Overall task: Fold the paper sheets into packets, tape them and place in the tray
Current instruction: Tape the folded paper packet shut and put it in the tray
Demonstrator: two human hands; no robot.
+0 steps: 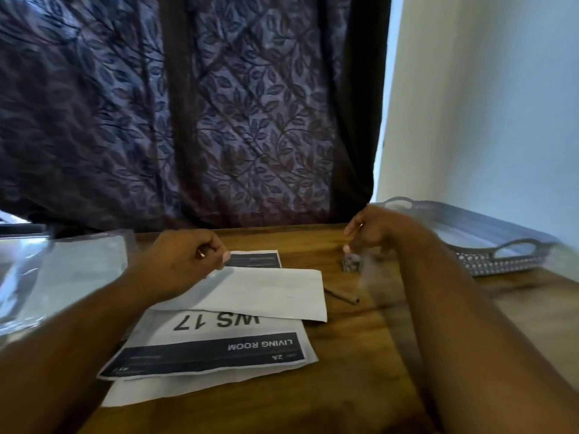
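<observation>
A folded white sheet (266, 292) lies across the middle of the wooden table (354, 371). My left hand (185, 264) rests on its far left corner, with fingers pinched on the edge. Under it lies a printed sheet (213, 346) reading "WS 17" and "LIVING ROOM", with another white sheet (163, 393) below that. My right hand (379, 233) hovers curled over a small dark object (351, 264), fingertips at its top; motion blur hides whether it grips it. The grey woven tray (488, 245) stands at the far right.
A clear plastic sleeve (56, 277) lies on the left of the table. A thin brown stick (341, 296) lies right of the folded sheet. A dark leaf-patterned curtain (219, 114) hangs behind the table, and a pale wall (488, 104) is at the right.
</observation>
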